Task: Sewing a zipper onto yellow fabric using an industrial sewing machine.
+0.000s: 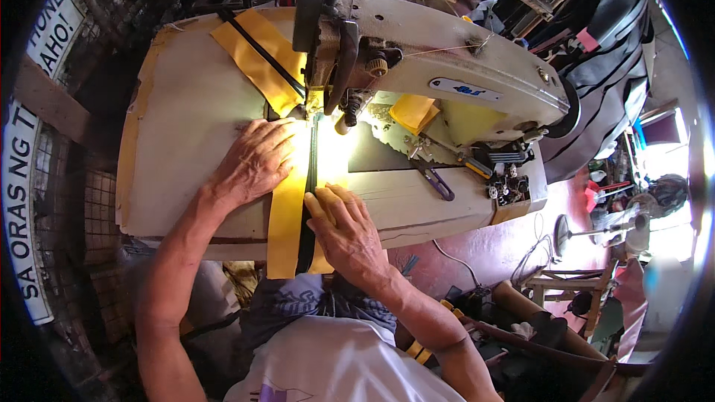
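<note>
A long yellow fabric strip point(287, 223) with a black zipper-like tape point(312, 171) down its length runs under the sewing machine's point(447, 67) lit needle area and hangs over the table's near edge. My left hand point(257, 158) lies palm down beside the needle area, fingers stretched onto the fabric's left side. Closer to me, my right hand point(344, 227) has its thumb and fingers drawn together at the black tape; its fingertips are partly hidden. Beyond the needle, another yellow length with a black tape point(261, 48) slants up to the left. Bright lamp light washes out the stitching spot.
On the table's right lie folded yellow fabric point(414, 112), a purple-handled tool point(436, 180), a yellow-and-black cutter point(474, 167) and a tray of small metal parts point(511, 187). Dark sheets point(607, 82) hang at right, above a standing fan point(562, 234). A wire grid is at left.
</note>
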`<action>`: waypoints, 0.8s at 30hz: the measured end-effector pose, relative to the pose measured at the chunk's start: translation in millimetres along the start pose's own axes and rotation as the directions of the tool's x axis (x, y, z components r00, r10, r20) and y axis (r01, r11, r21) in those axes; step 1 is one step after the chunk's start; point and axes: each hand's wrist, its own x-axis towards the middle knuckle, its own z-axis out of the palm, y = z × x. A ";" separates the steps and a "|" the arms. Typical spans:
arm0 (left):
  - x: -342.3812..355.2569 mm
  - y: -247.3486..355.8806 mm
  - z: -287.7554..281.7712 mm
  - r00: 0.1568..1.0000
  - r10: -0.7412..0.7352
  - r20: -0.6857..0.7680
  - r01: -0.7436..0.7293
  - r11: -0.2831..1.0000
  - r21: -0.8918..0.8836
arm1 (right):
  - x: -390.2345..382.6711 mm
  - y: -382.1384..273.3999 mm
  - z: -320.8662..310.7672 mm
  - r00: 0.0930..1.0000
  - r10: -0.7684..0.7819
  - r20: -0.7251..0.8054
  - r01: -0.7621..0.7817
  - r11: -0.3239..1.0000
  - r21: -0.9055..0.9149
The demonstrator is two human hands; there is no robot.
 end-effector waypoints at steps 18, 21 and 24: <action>0.9 9.9 -1.0 0.996 -0.051 0.069 0.044 0.994 0.099 | 2.5 3.1 -8.8 0.999 -0.020 0.028 0.022 0.998 -0.063; -2.3 10.8 -2.0 0.998 -0.056 0.023 0.055 0.997 0.050 | -1.7 1.4 -7.1 0.999 -0.001 0.043 0.004 0.998 -0.069; -1.8 11.6 -1.3 0.997 -0.058 0.046 0.056 0.997 0.051 | -1.7 1.6 -7.8 0.999 0.000 0.042 0.003 0.998 -0.068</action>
